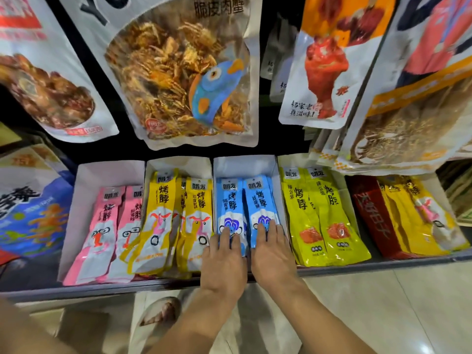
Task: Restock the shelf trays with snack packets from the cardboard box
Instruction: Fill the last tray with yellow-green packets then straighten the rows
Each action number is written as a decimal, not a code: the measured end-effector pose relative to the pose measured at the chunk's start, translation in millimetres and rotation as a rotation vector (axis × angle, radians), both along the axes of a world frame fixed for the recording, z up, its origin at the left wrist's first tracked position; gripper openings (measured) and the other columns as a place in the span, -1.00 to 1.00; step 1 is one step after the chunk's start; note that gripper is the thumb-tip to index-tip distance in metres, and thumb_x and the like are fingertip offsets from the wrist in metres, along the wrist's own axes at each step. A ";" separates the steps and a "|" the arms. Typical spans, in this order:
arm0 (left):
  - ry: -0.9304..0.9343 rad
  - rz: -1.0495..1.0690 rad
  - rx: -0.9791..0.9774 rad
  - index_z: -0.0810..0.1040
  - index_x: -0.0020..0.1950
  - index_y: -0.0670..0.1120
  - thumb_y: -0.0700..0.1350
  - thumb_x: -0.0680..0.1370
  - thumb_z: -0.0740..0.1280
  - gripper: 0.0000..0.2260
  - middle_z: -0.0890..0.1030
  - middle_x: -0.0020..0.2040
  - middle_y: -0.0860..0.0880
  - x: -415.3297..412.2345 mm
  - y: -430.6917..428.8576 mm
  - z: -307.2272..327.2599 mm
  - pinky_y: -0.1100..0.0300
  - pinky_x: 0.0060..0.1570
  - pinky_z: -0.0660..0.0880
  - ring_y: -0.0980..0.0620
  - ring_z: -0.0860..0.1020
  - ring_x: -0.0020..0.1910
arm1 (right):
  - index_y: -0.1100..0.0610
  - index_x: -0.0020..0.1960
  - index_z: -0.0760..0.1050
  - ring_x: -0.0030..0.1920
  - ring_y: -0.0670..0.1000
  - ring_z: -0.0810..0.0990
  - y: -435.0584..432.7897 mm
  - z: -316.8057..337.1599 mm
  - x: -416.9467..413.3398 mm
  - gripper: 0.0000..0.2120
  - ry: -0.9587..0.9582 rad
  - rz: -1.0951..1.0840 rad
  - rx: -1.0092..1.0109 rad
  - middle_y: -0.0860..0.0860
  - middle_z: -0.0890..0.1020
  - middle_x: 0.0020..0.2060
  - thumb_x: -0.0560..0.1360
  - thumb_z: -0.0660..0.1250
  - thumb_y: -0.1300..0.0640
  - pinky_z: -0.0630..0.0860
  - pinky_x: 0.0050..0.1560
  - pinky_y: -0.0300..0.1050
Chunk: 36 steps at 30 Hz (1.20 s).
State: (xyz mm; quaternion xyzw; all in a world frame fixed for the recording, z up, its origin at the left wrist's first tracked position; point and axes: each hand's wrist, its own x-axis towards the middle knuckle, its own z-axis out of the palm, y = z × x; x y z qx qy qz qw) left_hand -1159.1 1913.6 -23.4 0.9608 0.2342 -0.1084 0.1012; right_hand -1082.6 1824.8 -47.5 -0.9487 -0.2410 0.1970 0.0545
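Two rows of blue snack packets (pixel 233 200) lie in a white shelf tray (pixel 245 164) at the middle of the shelf. My left hand (pixel 223 261) rests flat on the lower end of the left blue row. My right hand (pixel 272 254) presses with straight fingers on the right blue row (pixel 260 198). Neither hand grips a packet. The cardboard box is out of view.
Left of the blue tray stand a tray of yellow packets (pixel 178 213) and one of pink packets (pixel 107 226). More yellow packets (pixel 319 215) and a red box (pixel 370 215) lie to the right. Large snack bags (pixel 184 72) hang above. The shelf's front edge (pixel 102 287) runs below; a slipper (pixel 158 312) shows on the floor.
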 end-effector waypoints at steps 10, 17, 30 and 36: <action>0.059 -0.028 0.051 0.61 0.28 -0.11 0.13 0.37 0.53 -0.45 0.56 0.32 -0.18 -3.6 4.1 -13.1 -0.06 0.04 0.56 -0.21 0.56 0.15 | 0.19 0.65 -0.09 0.62 0.22 -0.09 -5.1 5.5 2.6 -0.30 -0.024 0.020 0.036 0.24 -0.08 0.62 0.64 0.12 -0.03 -0.07 0.60 0.07; -0.035 -0.045 0.091 0.16 0.59 -0.07 0.06 0.66 0.14 -0.48 0.12 0.60 -0.20 2.0 -0.2 -18.0 -0.06 0.40 0.26 -0.22 0.24 0.45 | 0.20 0.64 -0.12 0.62 0.23 -0.09 1.5 5.9 4.9 -0.37 -0.020 0.017 -0.049 0.24 -0.08 0.62 0.70 -0.02 -0.07 -0.09 0.59 0.09; -0.025 -0.036 0.111 0.49 0.43 -0.02 0.18 0.52 0.36 -0.47 0.46 0.44 -0.14 5.5 3.3 -21.1 -0.08 0.18 0.46 -0.18 0.48 0.26 | 0.22 0.63 -0.01 0.47 0.23 0.24 8.1 16.5 13.1 -0.35 -0.149 0.068 -0.183 0.25 0.08 0.59 0.65 0.07 -0.05 0.23 0.41 0.08; -0.076 -0.013 0.151 0.65 0.22 -0.04 0.17 0.36 0.52 -0.50 0.62 0.25 -0.13 5.3 2.4 -22.5 -0.09 -0.02 0.54 -0.17 0.58 0.10 | 0.16 0.62 0.05 0.46 0.21 0.25 6.5 20.0 15.1 -0.40 -0.147 0.063 -0.139 0.22 0.10 0.59 0.66 0.04 -0.06 0.25 0.39 0.08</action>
